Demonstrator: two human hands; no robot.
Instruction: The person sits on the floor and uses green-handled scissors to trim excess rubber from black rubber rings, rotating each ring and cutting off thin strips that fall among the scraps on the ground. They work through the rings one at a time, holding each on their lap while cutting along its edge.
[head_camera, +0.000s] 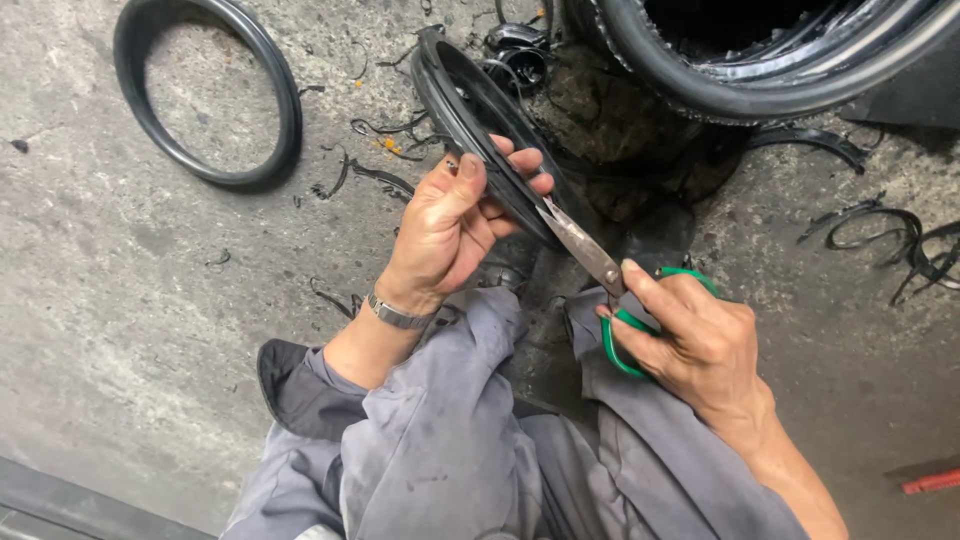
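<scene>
The right hand (700, 345) gripped green-handled scissors (600, 270), blades at the rim of a black rubber ring (480, 120). The left hand (450, 225) clamped that ring (probably light, flexible, best pinched near the cut). Another ring (285, 110) lay beyond.

Our left hand (455, 225) grips the rubber ring (480, 120) just ahead of our knees; our right hand (690, 340), to its right, holds scissors (600, 275) whose blades touch that ring; another ring (210, 90) lies far left on the floor (120, 300); a tyre (760, 60) sits behind, right.
</scene>
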